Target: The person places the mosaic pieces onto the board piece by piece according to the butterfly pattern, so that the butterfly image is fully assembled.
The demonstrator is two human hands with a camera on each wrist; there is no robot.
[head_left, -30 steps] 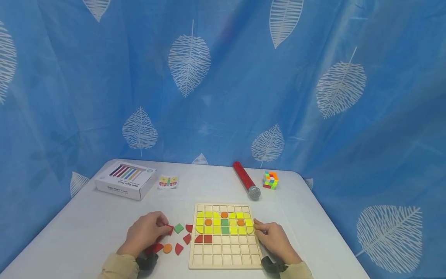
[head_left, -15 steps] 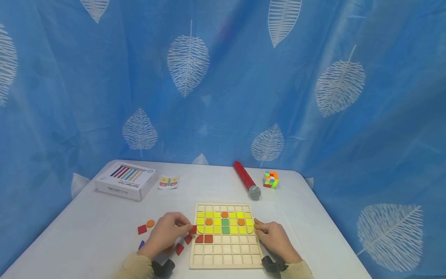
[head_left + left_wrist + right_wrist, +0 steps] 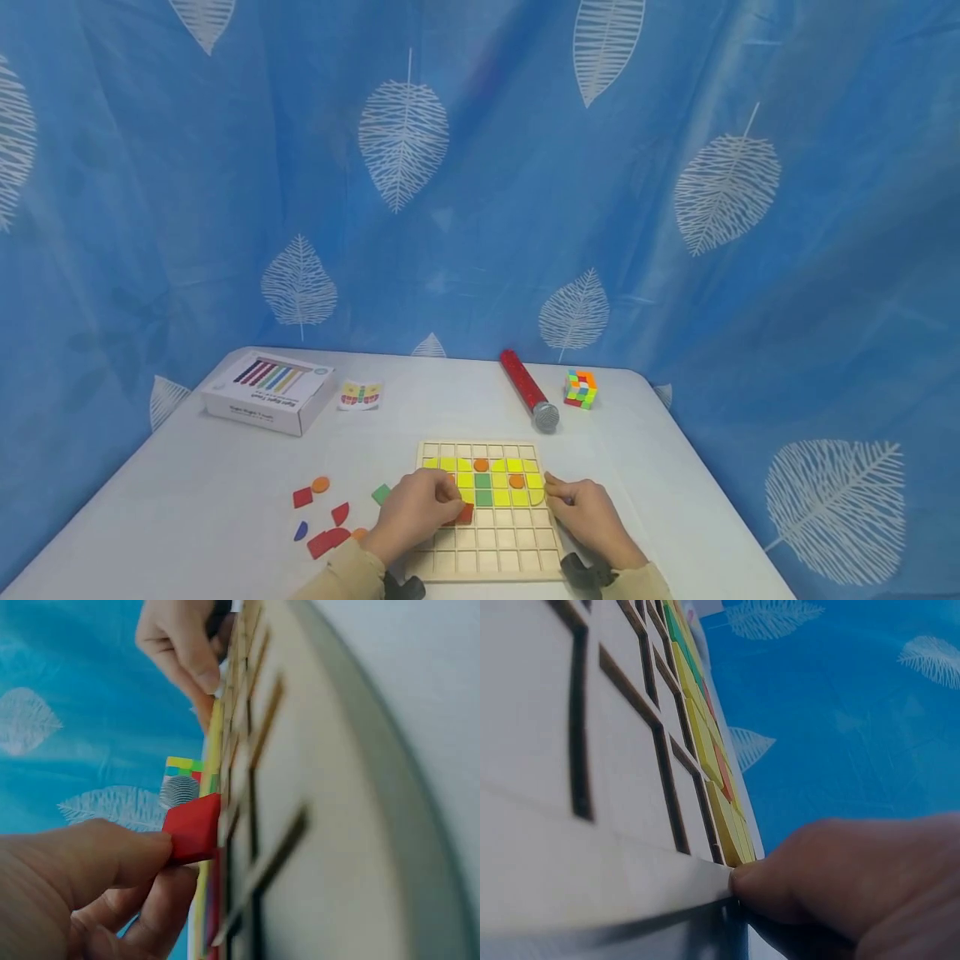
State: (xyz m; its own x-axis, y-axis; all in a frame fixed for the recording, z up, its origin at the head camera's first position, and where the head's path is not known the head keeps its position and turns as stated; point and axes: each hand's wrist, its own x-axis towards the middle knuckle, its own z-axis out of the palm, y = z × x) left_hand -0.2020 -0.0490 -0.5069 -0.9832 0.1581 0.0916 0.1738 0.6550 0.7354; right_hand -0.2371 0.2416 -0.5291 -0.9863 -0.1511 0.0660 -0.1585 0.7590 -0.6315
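My left hand [image 3: 416, 510] is over the left part of the wooden grid board [image 3: 517, 561], pinching a red square tile [image 3: 193, 827] between thumb and fingers. In the left wrist view the tile's edge meets the board's grid. Yellow tiles [image 3: 520, 498], orange discs [image 3: 481, 465] and green squares [image 3: 483, 490] fill cells in the board's upper rows. My left hand covers some tiles at the left. At the board's right edge, my right hand [image 3: 588, 512] grips the rim with thumb and fingers; the right wrist view shows the thumb [image 3: 780, 877] against the rim.
Left of the board lie a green square [image 3: 381, 494], a red square [image 3: 302, 497], an orange disc [image 3: 321, 484], a blue piece [image 3: 301, 531] and several red pieces [image 3: 327, 542]. Behind stand a white box [image 3: 270, 392], a pattern card [image 3: 361, 396], a red microphone [image 3: 528, 387] and a puzzle cube [image 3: 581, 389].
My left hand has carried the red square from the loose tiles rightward onto the board, uncovering loose pieces behind it. My right hand stays on the board's right edge.
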